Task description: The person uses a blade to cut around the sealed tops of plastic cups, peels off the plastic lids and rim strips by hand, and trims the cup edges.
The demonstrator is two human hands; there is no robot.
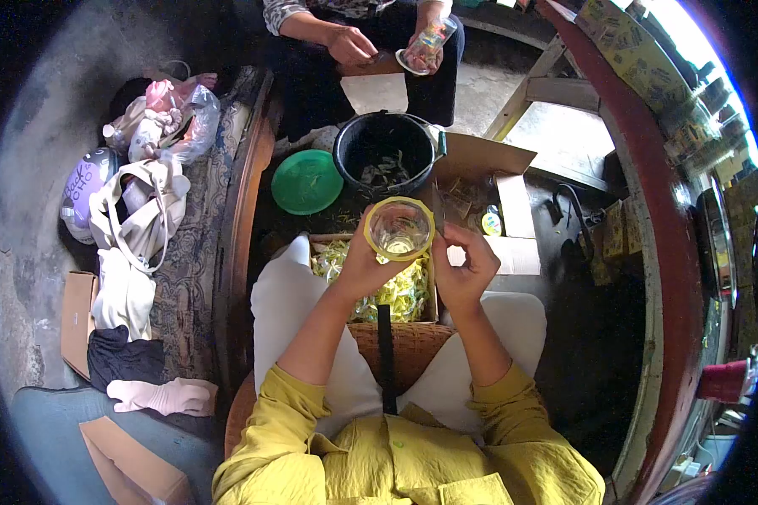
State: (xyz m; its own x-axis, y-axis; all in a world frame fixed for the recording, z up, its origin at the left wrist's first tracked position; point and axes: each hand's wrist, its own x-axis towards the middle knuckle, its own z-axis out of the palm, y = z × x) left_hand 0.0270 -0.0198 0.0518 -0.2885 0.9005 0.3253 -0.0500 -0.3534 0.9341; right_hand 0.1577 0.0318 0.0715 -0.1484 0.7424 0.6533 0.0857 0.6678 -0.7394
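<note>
A clear round container with a yellow rim point(400, 229) is held up in front of me, its opening toward the camera. My left hand point(364, 263) wraps round its left side. At its right edge my right hand point(466, 266) is closed, thumb and fingers pinched together; what they hold, if anything, is too small to make out. Below the container, a box of yellow-green strips point(403, 296) sits between my knees. Just beyond stands a black bucket point(385, 151) with some scraps inside, beside a green round lid point(306, 182).
Across from me a person's hands point(351, 45) hold a clear jar point(435, 38). An open cardboard box point(518, 210) lies to the right of the bucket. Bags and clothes point(139, 202) lie on the left bench. A red-brown beam point(648, 210) runs down the right side.
</note>
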